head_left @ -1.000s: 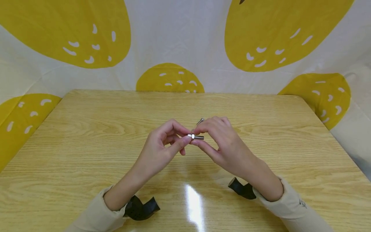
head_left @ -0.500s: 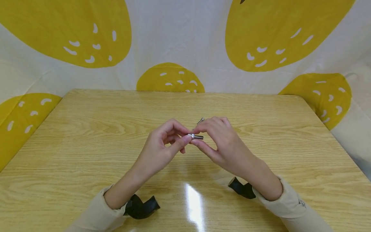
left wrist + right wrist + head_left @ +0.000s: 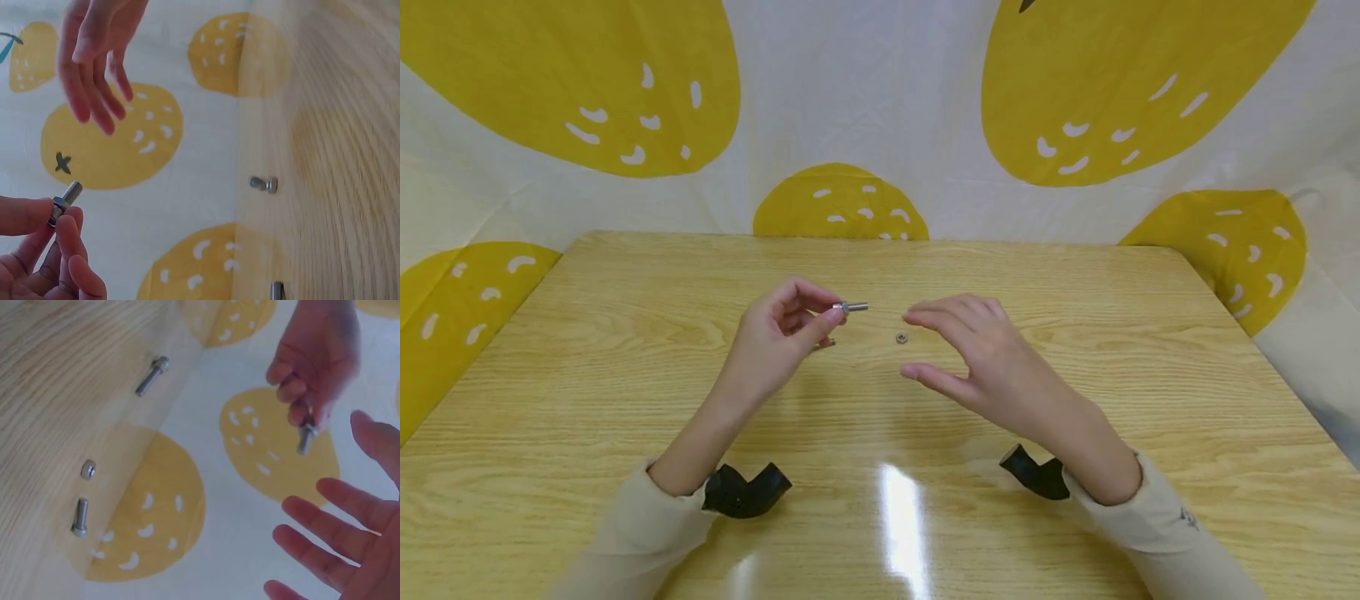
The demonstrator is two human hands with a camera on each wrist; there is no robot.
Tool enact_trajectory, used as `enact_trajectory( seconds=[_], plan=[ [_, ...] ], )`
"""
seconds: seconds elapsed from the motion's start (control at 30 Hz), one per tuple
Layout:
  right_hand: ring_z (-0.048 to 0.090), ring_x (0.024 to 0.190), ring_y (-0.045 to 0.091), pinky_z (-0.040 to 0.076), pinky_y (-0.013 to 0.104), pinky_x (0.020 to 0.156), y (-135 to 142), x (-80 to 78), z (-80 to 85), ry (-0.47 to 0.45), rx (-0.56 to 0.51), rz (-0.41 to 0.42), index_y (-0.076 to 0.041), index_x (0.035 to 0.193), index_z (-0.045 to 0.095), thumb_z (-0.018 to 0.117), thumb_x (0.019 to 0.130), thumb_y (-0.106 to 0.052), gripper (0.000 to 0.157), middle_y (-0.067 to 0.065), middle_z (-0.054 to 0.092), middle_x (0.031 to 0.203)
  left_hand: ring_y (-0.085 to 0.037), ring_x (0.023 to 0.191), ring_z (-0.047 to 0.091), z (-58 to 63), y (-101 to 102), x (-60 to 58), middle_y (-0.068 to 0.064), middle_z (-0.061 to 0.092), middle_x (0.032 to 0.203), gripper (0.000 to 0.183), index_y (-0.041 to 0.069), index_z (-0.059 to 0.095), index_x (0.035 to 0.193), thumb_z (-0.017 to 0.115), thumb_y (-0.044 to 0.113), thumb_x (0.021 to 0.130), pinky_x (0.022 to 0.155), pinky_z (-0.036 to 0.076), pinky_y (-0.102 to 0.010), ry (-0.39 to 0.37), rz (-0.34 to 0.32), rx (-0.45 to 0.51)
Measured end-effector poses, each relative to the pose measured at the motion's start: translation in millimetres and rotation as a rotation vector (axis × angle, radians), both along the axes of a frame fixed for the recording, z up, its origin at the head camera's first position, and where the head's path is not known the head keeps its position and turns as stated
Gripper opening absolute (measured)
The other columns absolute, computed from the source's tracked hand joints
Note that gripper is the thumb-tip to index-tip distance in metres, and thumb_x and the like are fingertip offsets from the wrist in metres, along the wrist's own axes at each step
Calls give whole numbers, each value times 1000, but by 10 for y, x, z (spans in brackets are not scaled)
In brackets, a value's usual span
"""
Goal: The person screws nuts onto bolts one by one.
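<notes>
My left hand [image 3: 771, 333] pinches a metal bolt [image 3: 857, 307] between thumb and fingertips. A hex nut [image 3: 59, 204] sits around that bolt near its head end, and the bare threaded shank sticks out beyond it. My right hand [image 3: 996, 362] is spread in the air, thumb apart from the fingers, holding nothing. On the table below the gap between the hands lies a loose nut [image 3: 902, 338]. A second bolt [image 3: 80, 517] lies close to this nut; my right hand hides it in the head view. Another bolt [image 3: 150, 376] lies partly behind my left hand in the head view.
The wood-grain table [image 3: 625, 400] reaches back to a white cloth [image 3: 857, 83] printed with yellow fruit shapes. A black curved mount [image 3: 747, 490] is at the left cuff, and another black mount [image 3: 1033, 475] is at the right cuff.
My right hand has let go of the bolt and spread its fingers. My left hand has moved left and farther from me, carrying the bolt and nut. The loose nut now shows fully.
</notes>
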State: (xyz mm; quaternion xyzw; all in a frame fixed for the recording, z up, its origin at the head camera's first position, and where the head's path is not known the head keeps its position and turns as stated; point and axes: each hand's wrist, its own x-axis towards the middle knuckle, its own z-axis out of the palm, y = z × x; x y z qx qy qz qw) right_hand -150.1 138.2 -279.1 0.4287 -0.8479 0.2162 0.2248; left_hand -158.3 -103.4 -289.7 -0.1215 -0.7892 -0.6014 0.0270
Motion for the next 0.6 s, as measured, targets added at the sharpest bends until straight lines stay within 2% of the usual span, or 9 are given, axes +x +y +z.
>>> enact_trajectory(
  seconds=[0.17,0.3,0.43,0.6],
  plan=[
    [50,115,26,36,47,98,23,-29,-20,-19,84,-34,-5,125,54,51,89,-52,60,9,56,128,-15,71,60,-43,-225,-164,-8,65,96,23,7,58,106,62,24,90,61,47,-22,-48,89,-135],
    [49,116,28,34,47,101,28,-55,-51,-26,119,-39,-4,127,52,58,87,-49,61,10,53,131,-22,77,60,-121,-366,-277,-11,65,98,22,6,57,106,60,23,92,62,47,-23,-118,122,-268],
    [48,116,28,34,47,101,30,-78,-82,-28,128,-38,-4,128,51,58,87,-49,62,11,52,131,-28,81,61,-240,-465,-367,-17,65,98,22,3,56,106,58,20,92,58,44,-23,-192,103,-388],
    [49,115,28,35,47,101,34,-99,-101,-27,128,-34,-4,128,51,55,88,-52,63,11,52,131,-23,75,59,-362,-539,-427,-17,63,95,22,3,55,106,58,20,92,55,43,-24,-281,56,-500]
  ],
)
